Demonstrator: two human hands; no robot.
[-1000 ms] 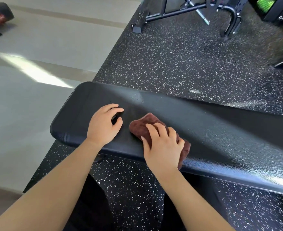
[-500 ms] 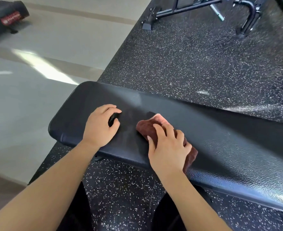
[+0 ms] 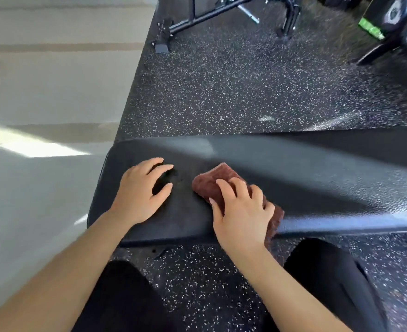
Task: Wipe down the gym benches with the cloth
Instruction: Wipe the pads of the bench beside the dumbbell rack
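A black padded gym bench (image 3: pixel 317 178) runs from centre left to the right edge. On its near left part lies a folded brown cloth (image 3: pixel 212 180). My right hand (image 3: pixel 242 212) presses down on the cloth, fingers spread over it and slightly bent. My left hand (image 3: pixel 141 190) rests on the pad near the bench's left end, fingertips bent against the surface, holding nothing. The cloth's near corner hangs over the bench's front edge.
Speckled black rubber flooring (image 3: pixel 233 92) lies beyond and under the bench. A pale smooth floor (image 3: pixel 42 92) borders it on the left. A black equipment frame (image 3: pixel 197 20) stands at the back, and dumbbells on a rack (image 3: pixel 403 25) at the top right. My dark-clothed knees are below.
My right hand and the cloth have slid a little to the right along the pad. The left hand stays near the bench's left end. The camera view has shifted.
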